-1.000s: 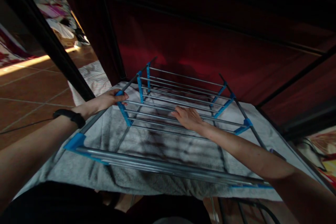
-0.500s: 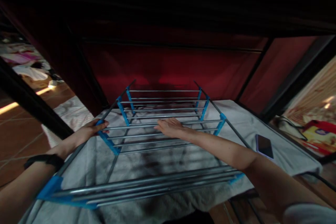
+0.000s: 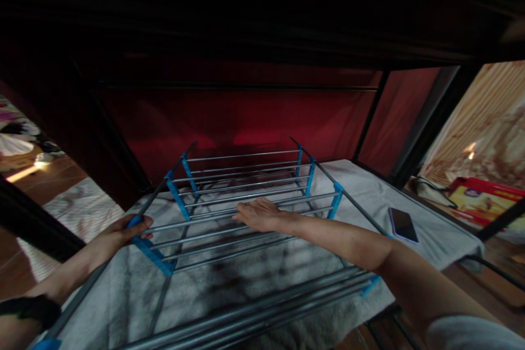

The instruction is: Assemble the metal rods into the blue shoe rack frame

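Note:
A shoe rack (image 3: 179, 198) of grey metal rods and blue plastic brackets lies across a grey-white cloth (image 3: 320, 257), its tiers receding toward a red panel. On the left side pole, my left hand (image 3: 126, 231) is wrapped round the top of a blue bracket (image 3: 152, 255), with the thumb over it. My right hand (image 3: 258, 214) reaches across to the middle tier. Its fingers bend over the rods there, and their undersides are hidden. The nearest rods run out of view at the bottom.
Dark posts and a red panel (image 3: 246, 109) enclose the cloth-covered surface. A phone (image 3: 404, 225) lies on the cloth at right. Beyond the right edge is a red and yellow box (image 3: 484, 202). Striped cloth (image 3: 77, 210) lies at left.
The view has turned slightly right, so the rack and my left hand appear farther left and lower. Both hands stay at the same places on the rack.

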Action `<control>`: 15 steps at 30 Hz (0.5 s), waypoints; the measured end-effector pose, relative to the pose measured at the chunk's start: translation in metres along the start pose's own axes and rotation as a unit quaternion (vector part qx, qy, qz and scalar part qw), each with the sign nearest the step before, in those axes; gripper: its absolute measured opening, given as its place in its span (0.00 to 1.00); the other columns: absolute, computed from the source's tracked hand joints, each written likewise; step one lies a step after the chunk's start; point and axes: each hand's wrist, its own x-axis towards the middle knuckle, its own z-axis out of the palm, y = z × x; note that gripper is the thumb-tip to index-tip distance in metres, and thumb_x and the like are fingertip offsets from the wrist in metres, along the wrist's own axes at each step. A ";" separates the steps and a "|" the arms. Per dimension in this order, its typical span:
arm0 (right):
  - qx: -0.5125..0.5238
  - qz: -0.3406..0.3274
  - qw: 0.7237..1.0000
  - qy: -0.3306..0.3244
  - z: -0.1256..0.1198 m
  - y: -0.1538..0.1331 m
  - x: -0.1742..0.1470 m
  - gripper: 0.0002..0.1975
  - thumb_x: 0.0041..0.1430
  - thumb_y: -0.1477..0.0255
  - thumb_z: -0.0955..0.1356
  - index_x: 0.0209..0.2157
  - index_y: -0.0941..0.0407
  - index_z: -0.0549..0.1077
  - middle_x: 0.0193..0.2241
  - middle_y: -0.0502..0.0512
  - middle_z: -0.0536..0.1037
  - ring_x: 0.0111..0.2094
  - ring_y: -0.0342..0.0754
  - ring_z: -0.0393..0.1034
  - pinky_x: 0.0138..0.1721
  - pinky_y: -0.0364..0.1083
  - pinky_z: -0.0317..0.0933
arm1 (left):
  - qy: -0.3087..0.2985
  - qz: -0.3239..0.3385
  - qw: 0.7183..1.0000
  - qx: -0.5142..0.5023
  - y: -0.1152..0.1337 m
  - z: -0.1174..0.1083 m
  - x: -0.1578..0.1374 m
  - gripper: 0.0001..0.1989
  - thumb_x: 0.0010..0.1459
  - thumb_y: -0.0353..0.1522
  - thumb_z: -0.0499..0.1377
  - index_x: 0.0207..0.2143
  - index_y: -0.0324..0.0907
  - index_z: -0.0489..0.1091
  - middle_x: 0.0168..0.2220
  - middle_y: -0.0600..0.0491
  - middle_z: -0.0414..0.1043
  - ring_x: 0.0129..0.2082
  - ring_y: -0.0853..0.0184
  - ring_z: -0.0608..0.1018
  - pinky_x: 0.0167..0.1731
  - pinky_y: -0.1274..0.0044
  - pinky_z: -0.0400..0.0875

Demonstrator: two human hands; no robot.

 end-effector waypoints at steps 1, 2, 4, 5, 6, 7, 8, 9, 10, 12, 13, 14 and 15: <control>-0.002 -0.001 1.000 0.001 0.000 0.000 0.000 0.21 0.72 0.56 0.56 0.44 0.54 0.73 0.39 0.59 0.82 0.44 0.57 0.77 0.42 0.52 0.66 | -0.001 0.000 1.000 0.003 -0.001 -0.001 0.001 0.36 0.22 0.47 0.77 0.35 0.42 0.71 0.29 0.58 0.73 0.29 0.65 0.81 0.28 0.81 0.78; -0.004 -0.003 1.000 0.001 0.000 0.000 0.000 0.21 0.72 0.56 0.56 0.44 0.55 0.73 0.38 0.59 0.82 0.43 0.57 0.77 0.42 0.52 0.67 | -0.003 0.001 1.000 0.006 -0.001 -0.001 0.002 0.36 0.22 0.48 0.77 0.35 0.42 0.71 0.29 0.58 0.73 0.29 0.65 0.81 0.28 0.81 0.78; -0.006 -0.009 1.000 0.003 0.000 0.001 0.000 0.21 0.72 0.57 0.56 0.44 0.55 0.73 0.38 0.60 0.82 0.43 0.58 0.78 0.41 0.52 0.67 | -0.005 0.002 1.000 0.004 -0.002 -0.002 0.002 0.38 0.21 0.50 0.77 0.35 0.42 0.71 0.28 0.58 0.72 0.29 0.66 0.80 0.27 0.81 0.77; -0.006 -0.012 1.000 0.001 -0.001 0.001 0.000 0.21 0.72 0.57 0.56 0.45 0.55 0.73 0.38 0.61 0.82 0.43 0.58 0.78 0.41 0.52 0.67 | -0.007 0.003 1.000 0.002 -0.003 -0.002 0.002 0.38 0.21 0.50 0.77 0.35 0.42 0.71 0.28 0.58 0.72 0.28 0.66 0.80 0.27 0.81 0.77; -0.005 -0.014 1.000 -0.001 -0.001 0.001 0.000 0.22 0.72 0.57 0.56 0.45 0.56 0.73 0.39 0.61 0.82 0.43 0.58 0.77 0.41 0.52 0.67 | -0.009 0.003 1.000 0.000 -0.003 -0.002 0.003 0.38 0.21 0.51 0.77 0.35 0.42 0.70 0.28 0.59 0.72 0.28 0.66 0.79 0.27 0.81 0.77; -0.003 -0.015 1.000 -0.004 -0.001 0.001 0.001 0.22 0.72 0.57 0.55 0.45 0.56 0.73 0.39 0.61 0.82 0.44 0.58 0.77 0.41 0.52 0.67 | -0.010 0.002 1.000 0.001 -0.003 -0.003 0.003 0.39 0.21 0.51 0.76 0.35 0.42 0.70 0.27 0.59 0.71 0.28 0.66 0.79 0.26 0.80 0.77; -0.001 -0.015 1.000 -0.007 -0.001 0.001 0.001 0.22 0.72 0.57 0.55 0.45 0.55 0.73 0.39 0.61 0.82 0.44 0.58 0.77 0.41 0.52 0.67 | -0.011 0.001 1.000 0.004 -0.003 -0.003 0.003 0.39 0.22 0.51 0.76 0.35 0.42 0.70 0.27 0.58 0.71 0.28 0.65 0.79 0.26 0.80 0.77; 0.000 -0.013 1.000 -0.010 -0.001 0.001 0.002 0.22 0.72 0.57 0.56 0.45 0.55 0.73 0.39 0.61 0.82 0.44 0.58 0.77 0.41 0.52 0.67 | -0.012 0.001 1.000 0.009 -0.003 -0.003 0.004 0.39 0.22 0.52 0.76 0.35 0.42 0.70 0.27 0.58 0.72 0.29 0.65 0.80 0.26 0.79 0.77; 0.001 -0.012 1.000 -0.011 -0.001 0.001 0.002 0.22 0.72 0.57 0.56 0.45 0.55 0.73 0.39 0.61 0.82 0.44 0.57 0.77 0.42 0.52 0.67 | -0.012 0.001 1.000 0.015 -0.003 -0.003 0.004 0.39 0.22 0.52 0.76 0.35 0.42 0.70 0.28 0.57 0.72 0.29 0.64 0.80 0.26 0.79 0.77; 0.002 -0.012 1.000 -0.012 -0.001 0.001 0.003 0.22 0.72 0.57 0.56 0.45 0.56 0.73 0.39 0.61 0.82 0.43 0.58 0.77 0.42 0.52 0.66 | -0.011 0.003 1.000 0.023 -0.003 -0.004 0.006 0.39 0.21 0.52 0.76 0.35 0.41 0.70 0.28 0.57 0.73 0.30 0.63 0.80 0.27 0.79 0.77; 0.002 -0.013 1.000 -0.011 -0.001 0.001 0.003 0.22 0.72 0.57 0.56 0.45 0.56 0.73 0.40 0.61 0.82 0.44 0.58 0.77 0.42 0.52 0.66 | -0.011 0.004 1.000 0.024 -0.003 -0.005 0.006 0.39 0.21 0.51 0.76 0.36 0.41 0.70 0.29 0.57 0.73 0.30 0.64 0.80 0.27 0.79 0.77; 0.002 -0.013 1.000 -0.009 -0.001 0.001 0.002 0.22 0.72 0.57 0.56 0.45 0.56 0.73 0.40 0.60 0.82 0.44 0.58 0.77 0.43 0.52 0.66 | -0.011 0.002 1.000 0.024 -0.003 -0.005 0.007 0.39 0.21 0.51 0.76 0.36 0.41 0.70 0.29 0.58 0.73 0.30 0.64 0.80 0.27 0.79 0.77; 0.002 -0.012 1.000 -0.008 -0.001 0.001 0.001 0.21 0.72 0.57 0.56 0.45 0.55 0.72 0.41 0.60 0.81 0.44 0.57 0.77 0.43 0.52 0.66 | -0.013 -0.004 1.000 0.023 -0.002 -0.006 0.007 0.39 0.21 0.50 0.77 0.36 0.41 0.70 0.28 0.58 0.73 0.30 0.64 0.80 0.27 0.79 0.77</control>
